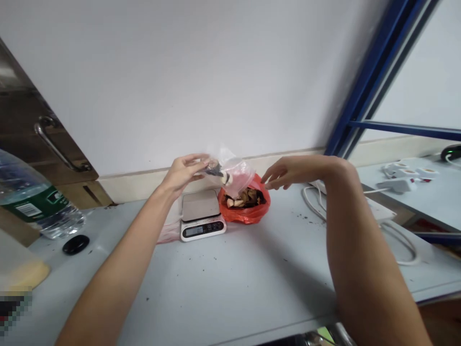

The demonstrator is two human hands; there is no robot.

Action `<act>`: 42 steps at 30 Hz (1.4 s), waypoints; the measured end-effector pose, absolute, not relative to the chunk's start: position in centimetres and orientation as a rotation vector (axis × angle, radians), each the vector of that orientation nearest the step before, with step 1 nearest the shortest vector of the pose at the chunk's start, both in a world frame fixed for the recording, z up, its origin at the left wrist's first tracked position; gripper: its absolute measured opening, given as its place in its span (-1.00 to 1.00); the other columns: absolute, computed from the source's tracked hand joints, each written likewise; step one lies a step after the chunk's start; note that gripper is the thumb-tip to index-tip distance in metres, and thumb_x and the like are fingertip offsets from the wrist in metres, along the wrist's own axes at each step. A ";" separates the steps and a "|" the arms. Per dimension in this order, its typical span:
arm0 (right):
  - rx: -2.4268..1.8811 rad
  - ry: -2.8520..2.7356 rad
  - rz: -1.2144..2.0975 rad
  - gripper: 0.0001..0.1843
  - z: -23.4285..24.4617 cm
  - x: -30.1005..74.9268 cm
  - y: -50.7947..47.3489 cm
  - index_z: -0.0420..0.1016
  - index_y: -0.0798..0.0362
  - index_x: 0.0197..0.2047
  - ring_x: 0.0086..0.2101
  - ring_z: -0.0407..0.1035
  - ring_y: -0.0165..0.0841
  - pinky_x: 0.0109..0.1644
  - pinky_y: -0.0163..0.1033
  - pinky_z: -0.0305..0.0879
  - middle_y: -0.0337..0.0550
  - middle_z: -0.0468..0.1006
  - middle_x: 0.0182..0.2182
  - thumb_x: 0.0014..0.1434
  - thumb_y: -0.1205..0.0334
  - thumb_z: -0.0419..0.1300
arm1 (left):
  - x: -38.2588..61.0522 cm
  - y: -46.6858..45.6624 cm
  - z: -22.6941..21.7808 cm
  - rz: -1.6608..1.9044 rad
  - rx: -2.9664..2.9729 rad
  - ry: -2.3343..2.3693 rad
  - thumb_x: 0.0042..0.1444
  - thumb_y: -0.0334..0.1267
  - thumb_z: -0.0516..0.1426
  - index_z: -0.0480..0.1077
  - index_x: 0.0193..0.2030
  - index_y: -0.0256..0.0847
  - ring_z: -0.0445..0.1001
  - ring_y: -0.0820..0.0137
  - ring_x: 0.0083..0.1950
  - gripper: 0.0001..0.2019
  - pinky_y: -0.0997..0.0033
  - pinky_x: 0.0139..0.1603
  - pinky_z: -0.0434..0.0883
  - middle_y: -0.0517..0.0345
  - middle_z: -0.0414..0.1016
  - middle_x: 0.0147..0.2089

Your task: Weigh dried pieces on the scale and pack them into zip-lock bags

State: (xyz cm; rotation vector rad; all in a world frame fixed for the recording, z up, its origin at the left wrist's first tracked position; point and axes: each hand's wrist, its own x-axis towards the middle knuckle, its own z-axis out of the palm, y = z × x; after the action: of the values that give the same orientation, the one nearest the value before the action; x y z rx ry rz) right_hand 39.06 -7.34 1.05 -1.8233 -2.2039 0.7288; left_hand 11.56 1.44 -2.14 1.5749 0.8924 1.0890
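From the head view, the kitchen scale (200, 206) sits on the grey table (223, 288), its display lit but too small to read surely. Above the scale's back right corner, the left hand (183, 172) pinches a clear plastic bag (242, 174) between thumb and fingers, with dark and pale pieces inside. The bag hangs over the red bag (248, 215), just right of the scale; whether the two touch, I cannot tell. The red bag's mouth gapes around brown and black dried pieces (247, 198). Farther right of the scale, the right hand (283, 172) hangs near the red bag's rim, fingers apart and loosely bent, gripping nothing. Well left of the scale are a round black object (75, 244) and a large bottle (34, 199).
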 end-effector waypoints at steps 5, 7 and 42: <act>-1.906 -2.121 0.659 -0.63 1.2 39.9 -7.6 0.70 -0.06 -0.17 -0.34 0.59 -0.19 -0.33 -0.20 0.42 -0.11 0.71 -0.33 0.01 -0.07 0.34 | 14.2 2.0 -1.7 1.121 1.686 0.893 -0.14 -0.16 0.43 0.64 -0.31 -0.19 0.58 0.26 -0.07 -0.76 0.41 -0.19 0.47 -0.02 0.68 -0.17; -1.925 -2.111 0.640 -0.58 1.2 39.7 -7.5 0.68 -0.04 -0.09 -0.30 0.59 -0.17 -0.29 -0.18 0.43 -0.09 0.72 -0.31 0.03 -0.06 0.33 | 15.2 1.8 -1.2 1.131 1.750 0.859 -0.07 -0.20 0.40 0.65 -0.28 -0.19 0.59 0.27 -0.07 -0.80 0.41 -0.18 0.49 -0.02 0.68 -0.16; -0.990 -1.716 1.105 -0.51 -4.2 24.5 -2.6 0.54 0.13 0.00 -0.19 0.53 -0.23 -0.02 -0.09 0.45 -0.03 0.67 -0.22 0.02 0.12 0.41 | 3.1 2.7 -2.1 1.584 1.125 0.759 0.02 -0.40 0.33 0.49 -0.38 -0.24 0.61 0.42 -0.19 -0.90 0.43 -0.04 0.50 0.16 0.59 -0.34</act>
State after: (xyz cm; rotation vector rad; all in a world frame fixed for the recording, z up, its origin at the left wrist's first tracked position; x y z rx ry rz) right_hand 24.53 -2.65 -4.16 -0.9898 -1.7160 1.1046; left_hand 3.09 2.75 -2.12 1.1248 0.7588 1.5836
